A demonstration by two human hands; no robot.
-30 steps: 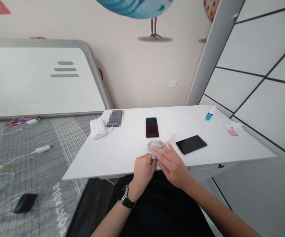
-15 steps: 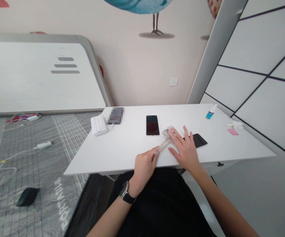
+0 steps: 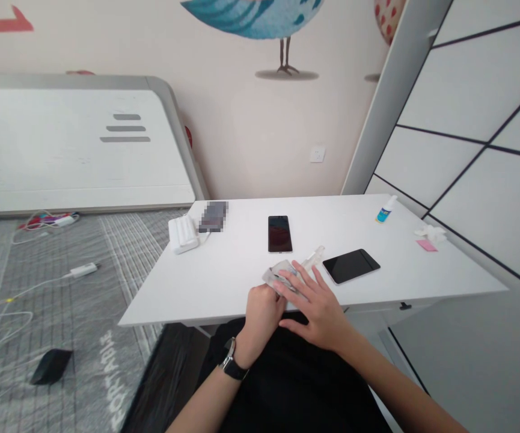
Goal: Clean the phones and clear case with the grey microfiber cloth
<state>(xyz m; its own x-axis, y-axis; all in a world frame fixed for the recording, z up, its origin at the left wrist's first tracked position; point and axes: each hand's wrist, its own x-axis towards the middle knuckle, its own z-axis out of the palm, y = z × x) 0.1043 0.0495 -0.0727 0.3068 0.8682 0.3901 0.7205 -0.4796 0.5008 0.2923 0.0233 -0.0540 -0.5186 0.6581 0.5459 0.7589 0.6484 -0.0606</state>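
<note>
Clear crumpled plastic (image 3: 282, 278) sits gripped in our closed left hand (image 3: 262, 319), while our half-open right hand (image 3: 320, 313) lays its fingers (image 3: 303, 282) on it, over the white desk (image 3: 205, 288). Just beside lies a black tablet (image 3: 351, 266); farther off, a black phone (image 3: 280, 234) and a blue-labelled bottle (image 3: 386, 210).

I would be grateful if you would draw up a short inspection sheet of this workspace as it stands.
Surface: white table, no spills seen.
Job's things: crumpled clear plastic packet, gripped by left hand, right hand resting fingers on it.
Clutter: black phone, black tablet, white ribbed block, blue-labelled bottle, pink note.
Grippers: nothing seen; two bare hands.
Cables: white cable on grey floor mat.
Surroundings: wall socket.
</note>
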